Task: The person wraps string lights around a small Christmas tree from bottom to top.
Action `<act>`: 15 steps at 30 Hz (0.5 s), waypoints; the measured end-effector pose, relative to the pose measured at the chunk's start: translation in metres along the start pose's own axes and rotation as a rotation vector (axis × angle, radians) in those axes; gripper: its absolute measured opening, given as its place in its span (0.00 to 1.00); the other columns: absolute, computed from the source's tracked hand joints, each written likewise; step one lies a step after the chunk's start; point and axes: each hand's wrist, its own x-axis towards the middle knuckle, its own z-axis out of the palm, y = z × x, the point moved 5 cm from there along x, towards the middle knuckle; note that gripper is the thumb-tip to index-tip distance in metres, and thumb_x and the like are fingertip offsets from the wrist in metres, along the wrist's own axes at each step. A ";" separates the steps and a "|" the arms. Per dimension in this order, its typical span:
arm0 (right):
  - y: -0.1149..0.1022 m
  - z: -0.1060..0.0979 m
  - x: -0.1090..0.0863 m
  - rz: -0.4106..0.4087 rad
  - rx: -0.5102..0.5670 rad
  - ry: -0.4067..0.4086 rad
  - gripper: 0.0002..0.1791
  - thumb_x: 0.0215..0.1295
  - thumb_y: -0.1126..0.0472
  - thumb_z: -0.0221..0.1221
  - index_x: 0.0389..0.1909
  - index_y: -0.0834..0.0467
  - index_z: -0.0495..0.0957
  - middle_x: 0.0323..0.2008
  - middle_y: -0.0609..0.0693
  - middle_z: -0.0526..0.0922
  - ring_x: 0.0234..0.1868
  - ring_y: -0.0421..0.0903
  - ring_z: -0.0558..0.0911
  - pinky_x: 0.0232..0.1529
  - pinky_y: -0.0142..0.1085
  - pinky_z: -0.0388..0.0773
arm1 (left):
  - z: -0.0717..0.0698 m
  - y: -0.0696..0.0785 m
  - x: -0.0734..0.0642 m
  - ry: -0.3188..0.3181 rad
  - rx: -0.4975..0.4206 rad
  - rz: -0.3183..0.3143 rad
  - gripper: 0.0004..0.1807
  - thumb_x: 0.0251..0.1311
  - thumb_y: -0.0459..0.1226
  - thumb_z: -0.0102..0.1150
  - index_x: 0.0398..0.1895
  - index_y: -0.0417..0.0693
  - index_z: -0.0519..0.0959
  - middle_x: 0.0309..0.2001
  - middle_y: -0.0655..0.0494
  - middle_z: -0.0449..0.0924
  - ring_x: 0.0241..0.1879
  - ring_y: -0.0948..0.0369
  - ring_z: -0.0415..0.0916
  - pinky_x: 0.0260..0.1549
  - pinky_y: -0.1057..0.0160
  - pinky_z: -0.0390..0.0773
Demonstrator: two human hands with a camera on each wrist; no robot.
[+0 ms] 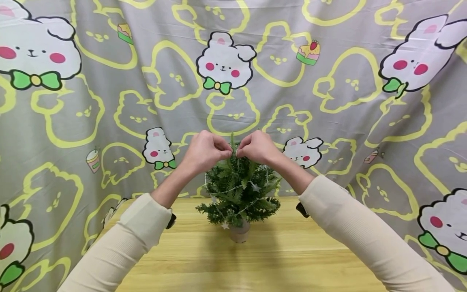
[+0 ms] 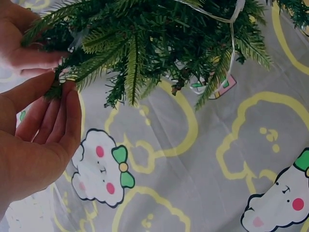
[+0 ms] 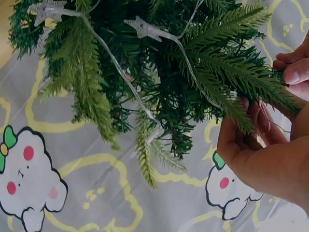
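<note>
A small artificial Christmas tree (image 1: 237, 194) stands in a pot (image 1: 239, 233) on the table, with clear-wired string lights (image 3: 116, 63) looped around it. Star-shaped lights (image 3: 145, 29) hang on the wire. Both hands meet at the treetop, fingertips close together. My left hand (image 1: 209, 151) pinches a green branch tip (image 2: 53, 91) there, its thumb and fingers bent around it. On the other side my right hand (image 1: 257, 147) pinches the light wire with curled fingers, and a pale bit of it shows by the fingertips. Needles partly hide the right fingertips in the right wrist view.
The wooden table (image 1: 175, 251) spreads around the pot. A grey curtain (image 1: 120, 81) printed with white bunnies and yellow outlines hangs behind the tree and along the left side. Another star light (image 1: 225, 225) dangles low at the front of the tree.
</note>
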 end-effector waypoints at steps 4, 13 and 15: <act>0.000 0.002 0.002 0.038 -0.071 -0.064 0.08 0.62 0.59 0.66 0.38 0.55 0.91 0.51 0.50 0.88 0.39 0.45 0.81 0.49 0.43 0.79 | -0.001 0.000 -0.001 -0.002 0.001 -0.006 0.03 0.60 0.37 0.71 0.33 0.48 0.91 0.30 0.57 0.90 0.30 0.61 0.85 0.35 0.59 0.83; -0.008 -0.003 -0.003 0.014 -0.137 -0.062 0.07 0.63 0.58 0.66 0.35 0.56 0.91 0.40 0.51 0.90 0.27 0.42 0.74 0.40 0.37 0.76 | -0.001 0.001 -0.001 -0.001 -0.011 -0.017 0.03 0.60 0.36 0.70 0.32 0.49 0.91 0.30 0.57 0.90 0.30 0.62 0.85 0.36 0.60 0.84; -0.012 -0.009 -0.007 -0.011 -0.144 -0.019 0.07 0.63 0.58 0.66 0.33 0.57 0.91 0.32 0.52 0.90 0.28 0.43 0.77 0.39 0.37 0.77 | 0.000 0.001 -0.001 0.004 -0.009 -0.021 0.02 0.59 0.36 0.71 0.32 0.49 0.91 0.30 0.58 0.90 0.30 0.62 0.85 0.36 0.60 0.84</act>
